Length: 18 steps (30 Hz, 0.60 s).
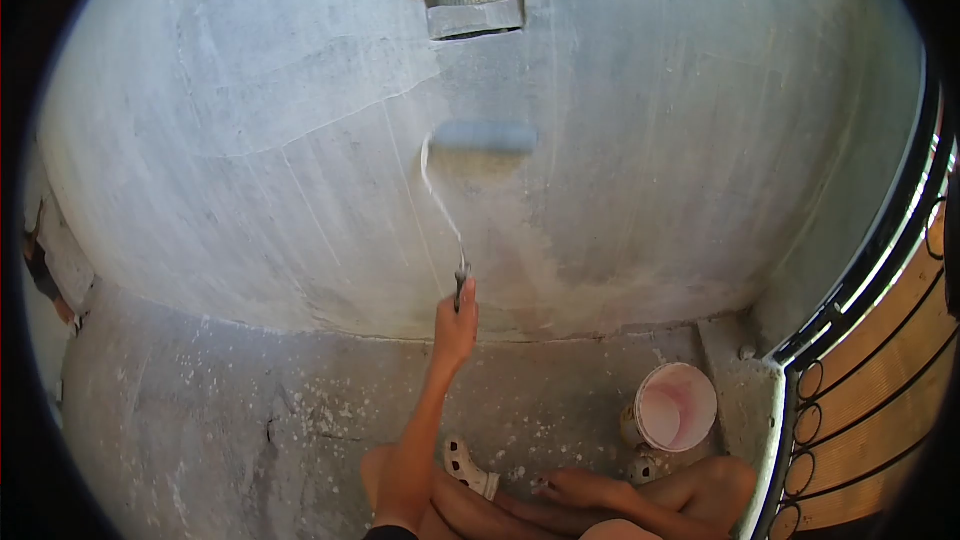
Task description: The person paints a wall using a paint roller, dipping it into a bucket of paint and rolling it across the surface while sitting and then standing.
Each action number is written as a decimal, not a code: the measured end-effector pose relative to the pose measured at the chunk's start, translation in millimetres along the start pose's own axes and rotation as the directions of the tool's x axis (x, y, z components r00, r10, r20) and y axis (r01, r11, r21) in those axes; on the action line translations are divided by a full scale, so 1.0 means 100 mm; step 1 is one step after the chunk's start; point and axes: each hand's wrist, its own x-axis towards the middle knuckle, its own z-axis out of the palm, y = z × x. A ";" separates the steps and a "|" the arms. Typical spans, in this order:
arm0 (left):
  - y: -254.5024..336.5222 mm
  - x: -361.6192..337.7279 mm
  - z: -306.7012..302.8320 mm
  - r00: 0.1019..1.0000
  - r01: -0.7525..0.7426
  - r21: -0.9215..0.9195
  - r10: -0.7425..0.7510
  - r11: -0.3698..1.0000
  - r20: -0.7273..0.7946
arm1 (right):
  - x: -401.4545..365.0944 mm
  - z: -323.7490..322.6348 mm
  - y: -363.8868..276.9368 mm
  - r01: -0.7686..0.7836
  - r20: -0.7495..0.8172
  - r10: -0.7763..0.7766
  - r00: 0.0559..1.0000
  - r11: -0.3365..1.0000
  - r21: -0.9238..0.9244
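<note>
My left hand is closed around the dark handle of a paint roller. Its white wire frame bends up to a bluish-grey sleeve, blurred by motion, against the grey wall. Streaks and patchy paint mark that wall. Low at the front, my right hand lies by my crossed legs with its fingers loosely extended; no tool shows in it. A white bucket with a pinkish, paint-smeared inside stands on the floor to the right of my right hand.
The concrete floor is spattered with white paint. A recessed vent interrupts the wall above the roller. Along the right runs a black metal gate with orange panels. Light clogs are on my feet. At the far left edge another person's arm shows.
</note>
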 end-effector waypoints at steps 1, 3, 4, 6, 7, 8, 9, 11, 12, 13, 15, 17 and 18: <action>-0.27 -0.07 0.02 0.998 -0.022 0.068 0.026 0.997 -0.052 | 0.00 -0.01 0.03 -0.006 -0.007 0.006 1.000 1.000 0.011; -0.70 -0.34 0.15 0.991 0.101 0.051 -0.096 0.994 -0.090 | -0.01 -0.07 0.05 -0.076 -0.031 0.076 0.997 0.997 -0.002; -0.74 -0.42 0.22 0.991 0.109 0.050 -0.105 0.993 -0.082 | -0.01 -0.10 0.03 -0.084 -0.030 0.084 0.996 0.996 0.005; -0.70 -0.56 0.31 0.980 0.197 -0.050 -0.199 0.979 -0.029 | -0.03 -0.17 -0.03 -0.142 -0.017 0.142 0.990 0.990 -0.026; -0.66 -0.55 0.27 0.979 0.199 -0.055 -0.201 0.978 -0.031 | -0.03 -0.17 -0.04 -0.145 -0.014 0.145 0.989 0.989 -0.029; -0.54 -0.46 0.20 0.989 0.127 0.020 -0.126 0.992 -0.078 | -0.02 -0.19 -0.04 -0.130 -0.027 0.130 0.991 0.991 -0.018; -0.41 -0.36 0.14 0.992 0.059 0.098 -0.047 0.993 -0.118 | -0.01 -0.22 -0.04 -0.115 -0.039 0.115 0.993 0.993 -0.007; 0.07 -0.23 0.00 0.993 0.064 0.099 -0.054 0.993 -0.106 | 0.00 -0.27 -0.04 -0.129 -0.044 0.129 0.991 0.992 0.000; 0.20 -0.18 -0.05 0.994 0.071 0.108 -0.061 0.992 -0.090 | 0.00 -0.26 -0.05 -0.138 -0.049 0.139 0.989 0.990 0.015; 0.21 -0.14 -0.04 0.994 0.076 0.110 -0.066 0.991 -0.089 | 0.01 -0.23 -0.02 -0.139 -0.046 0.140 0.989 0.990 0.020; 0.23 -0.09 -0.01 0.988 -0.061 0.183 0.086 0.981 -0.131 | 0.03 -0.21 0.07 -0.169 -0.039 0.170 0.985 0.985 0.025; -0.12 -0.18 0.15 0.981 -0.069 0.195 0.102 0.978 -0.164 | 0.00 -0.19 0.09 -0.165 -0.080 0.167 0.983 0.986 0.028; -0.37 -0.24 0.23 0.973 -0.075 0.206 0.117 0.976 -0.201 | 0.00 -0.18 0.08 -0.161 -0.118 0.164 0.979 0.987 0.028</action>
